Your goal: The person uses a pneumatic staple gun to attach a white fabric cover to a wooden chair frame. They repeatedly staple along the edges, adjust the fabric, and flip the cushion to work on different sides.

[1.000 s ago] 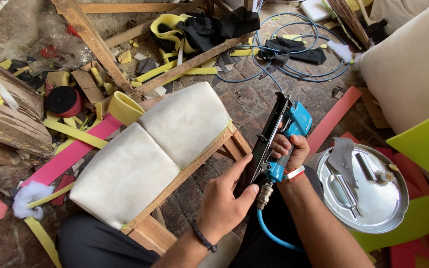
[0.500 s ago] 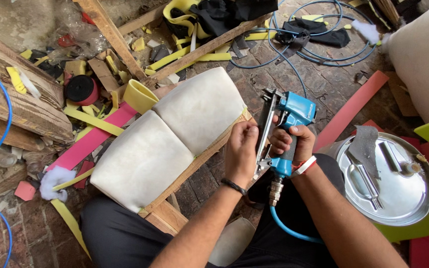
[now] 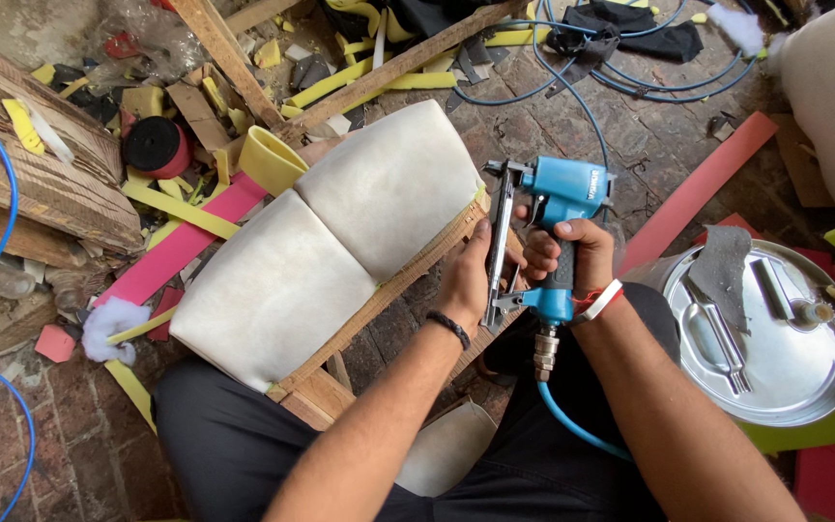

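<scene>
- The right hand has its fingers wrapped round the grip of a blue pneumatic staple gun, held upright over the lap, with a blue air hose running from its base.
- The left hand has its fingers closed on the gun's long metal magazine, just beside the wooden edge of the white cushioned seat.
- To the right, a round metal tray on the floor holds a grey cloth scrap and a few metal tools.
</scene>
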The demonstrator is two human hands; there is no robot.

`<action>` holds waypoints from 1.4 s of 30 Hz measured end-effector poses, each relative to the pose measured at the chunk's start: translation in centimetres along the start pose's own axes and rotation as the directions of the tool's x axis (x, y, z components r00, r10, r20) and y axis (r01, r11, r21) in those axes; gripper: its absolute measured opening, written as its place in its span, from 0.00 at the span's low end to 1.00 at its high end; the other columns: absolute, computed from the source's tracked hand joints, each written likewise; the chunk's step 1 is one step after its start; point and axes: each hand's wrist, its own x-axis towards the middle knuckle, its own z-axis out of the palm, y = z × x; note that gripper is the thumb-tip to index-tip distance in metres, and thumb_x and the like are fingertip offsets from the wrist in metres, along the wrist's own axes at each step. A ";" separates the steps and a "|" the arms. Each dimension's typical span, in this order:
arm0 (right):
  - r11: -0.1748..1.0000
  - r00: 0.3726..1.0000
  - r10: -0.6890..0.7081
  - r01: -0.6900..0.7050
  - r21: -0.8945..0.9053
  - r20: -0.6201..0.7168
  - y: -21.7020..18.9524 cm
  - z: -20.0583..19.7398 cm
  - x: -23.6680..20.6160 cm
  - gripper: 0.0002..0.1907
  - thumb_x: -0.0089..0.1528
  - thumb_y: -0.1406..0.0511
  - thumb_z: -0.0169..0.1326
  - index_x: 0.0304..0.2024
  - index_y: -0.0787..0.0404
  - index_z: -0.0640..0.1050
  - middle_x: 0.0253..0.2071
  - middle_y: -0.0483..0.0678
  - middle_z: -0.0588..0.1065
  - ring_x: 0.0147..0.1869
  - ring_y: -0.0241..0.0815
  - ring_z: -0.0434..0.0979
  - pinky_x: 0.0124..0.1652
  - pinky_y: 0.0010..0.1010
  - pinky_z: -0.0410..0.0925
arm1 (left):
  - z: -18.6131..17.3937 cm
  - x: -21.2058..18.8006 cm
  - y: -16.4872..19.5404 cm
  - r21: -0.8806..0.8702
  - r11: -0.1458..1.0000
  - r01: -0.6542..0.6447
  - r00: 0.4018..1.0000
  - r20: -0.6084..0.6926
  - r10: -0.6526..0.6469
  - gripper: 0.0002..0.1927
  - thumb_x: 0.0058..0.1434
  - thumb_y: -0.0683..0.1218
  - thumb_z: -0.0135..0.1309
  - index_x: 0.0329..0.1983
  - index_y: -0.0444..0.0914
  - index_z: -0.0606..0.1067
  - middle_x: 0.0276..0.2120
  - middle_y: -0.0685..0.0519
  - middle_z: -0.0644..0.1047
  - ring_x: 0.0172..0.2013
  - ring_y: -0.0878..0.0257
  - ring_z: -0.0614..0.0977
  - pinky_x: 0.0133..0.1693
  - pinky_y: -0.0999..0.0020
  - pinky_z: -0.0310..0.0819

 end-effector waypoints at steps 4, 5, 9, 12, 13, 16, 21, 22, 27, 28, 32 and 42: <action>0.996 0.996 -0.076 0.073 -0.055 -0.056 -0.3 0.6 -0.4 0.30 0.55 0.63 0.58 0.57 0.72 0.72 0.23 0.42 0.71 0.24 0.34 0.70 0.29 0.26 0.68 | -3.0 3.9 1.1 0.810 0.558 -0.181 0.935 -0.034 0.353 0.13 0.73 0.54 0.45 0.43 0.44 0.79 0.29 0.56 0.79 0.24 0.65 0.78 0.30 0.68 0.74; 0.995 0.994 -0.091 0.089 -0.047 -0.056 -0.4 0.7 -0.4 0.30 0.55 0.63 0.58 0.58 0.72 0.72 0.23 0.42 0.71 0.25 0.34 0.71 0.29 0.26 0.68 | -4.1 5.4 1.6 0.903 0.287 -0.320 0.797 0.093 0.597 0.08 0.66 0.49 0.53 0.42 0.44 0.79 0.32 0.55 0.80 0.30 0.63 0.78 0.34 0.66 0.73; 0.995 0.996 -0.087 0.088 0.041 -0.029 -0.5 0.7 0.0 0.30 0.55 0.63 0.59 0.58 0.72 0.72 0.24 0.43 0.72 0.25 0.34 0.71 0.30 0.26 0.68 | -6.2 8.5 2.1 0.887 -0.412 -0.209 0.653 0.440 0.616 0.27 0.46 0.58 0.63 0.43 0.36 0.79 0.39 0.47 0.77 0.41 0.56 0.78 0.44 0.62 0.73; 0.996 0.996 -0.088 0.088 0.019 -0.026 -0.3 0.7 0.2 0.31 0.54 0.63 0.59 0.58 0.73 0.73 0.23 0.43 0.72 0.25 0.35 0.72 0.30 0.27 0.69 | -6.4 9.1 2.4 0.845 -0.485 -0.225 0.677 0.493 0.547 0.08 0.55 0.42 0.61 0.39 0.41 0.79 0.41 0.52 0.76 0.43 0.58 0.78 0.45 0.66 0.75; 0.996 0.995 -0.093 0.094 0.013 -0.033 -0.2 0.7 0.2 0.31 0.54 0.63 0.58 0.58 0.73 0.73 0.23 0.43 0.72 0.25 0.34 0.72 0.29 0.27 0.69 | -6.3 9.2 2.7 0.834 -0.496 -0.241 0.715 0.498 0.491 0.08 0.55 0.42 0.61 0.39 0.41 0.80 0.41 0.52 0.77 0.43 0.58 0.79 0.45 0.65 0.76; 0.995 0.993 -0.100 0.101 0.024 -0.066 0.0 0.8 -0.1 0.31 0.54 0.63 0.58 0.58 0.74 0.73 0.23 0.43 0.72 0.24 0.35 0.72 0.29 0.27 0.68 | -6.5 10.0 4.4 0.873 -0.381 -0.304 0.830 0.439 0.344 0.09 0.59 0.44 0.61 0.43 0.44 0.81 0.41 0.50 0.80 0.42 0.55 0.82 0.44 0.61 0.78; 0.995 0.990 -0.088 0.093 0.032 -0.113 0.0 1.3 -0.5 0.31 0.52 0.63 0.58 0.56 0.73 0.73 0.22 0.43 0.72 0.23 0.35 0.71 0.27 0.27 0.68 | -8.9 11.4 7.2 0.886 0.300 -0.352 0.914 0.256 0.315 0.23 0.55 0.45 0.62 0.56 0.48 0.78 0.38 0.53 0.84 0.37 0.61 0.86 0.47 0.64 0.81; 0.995 0.989 -0.090 0.093 0.021 -0.118 0.0 1.4 -0.5 0.31 0.52 0.63 0.58 0.56 0.73 0.73 0.22 0.43 0.72 0.23 0.35 0.71 0.27 0.27 0.68 | -9.4 11.6 7.3 0.897 0.284 -0.338 0.919 0.250 0.304 0.21 0.56 0.46 0.62 0.54 0.48 0.80 0.39 0.53 0.84 0.38 0.60 0.86 0.49 0.64 0.80; 0.993 0.987 -0.114 0.115 0.002 -0.113 0.3 1.7 -0.4 0.31 0.53 0.64 0.58 0.56 0.75 0.73 0.23 0.44 0.72 0.23 0.35 0.70 0.28 0.27 0.68 | -11.1 12.1 6.6 0.927 0.257 -0.272 0.931 0.186 0.315 0.12 0.65 0.48 0.59 0.51 0.47 0.83 0.44 0.50 0.84 0.42 0.57 0.86 0.54 0.64 0.78; 0.994 0.988 -0.109 0.110 -0.002 -0.108 0.3 1.7 -0.2 0.31 0.53 0.64 0.58 0.56 0.75 0.73 0.22 0.44 0.72 0.23 0.35 0.70 0.27 0.27 0.68 | -10.9 12.2 6.2 0.928 0.283 -0.242 0.935 0.145 0.325 0.13 0.64 0.47 0.58 0.51 0.46 0.83 0.45 0.50 0.83 0.43 0.57 0.85 0.54 0.63 0.77; 0.997 0.987 -0.074 0.069 -0.036 -0.144 0.4 0.6 0.6 0.27 0.52 0.64 0.56 0.52 0.74 0.76 0.22 0.44 0.72 0.22 0.36 0.71 0.26 0.29 0.69 | -10.8 12.7 5.9 0.951 0.246 -0.186 0.927 0.088 0.364 0.16 0.58 0.49 0.60 0.51 0.46 0.82 0.45 0.47 0.82 0.45 0.52 0.83 0.53 0.59 0.75; 0.857 0.807 0.174 -0.407 -0.316 -0.565 4.6 -2.9 4.0 0.08 0.56 0.65 0.51 0.33 0.66 0.74 0.22 0.48 0.72 0.22 0.43 0.72 0.27 0.37 0.71 | -31.3 10.4 9.4 0.766 0.437 0.471 0.824 -0.560 0.093 0.47 0.55 0.78 0.50 0.57 0.35 0.78 0.56 0.33 0.76 0.58 0.39 0.76 0.58 0.52 0.68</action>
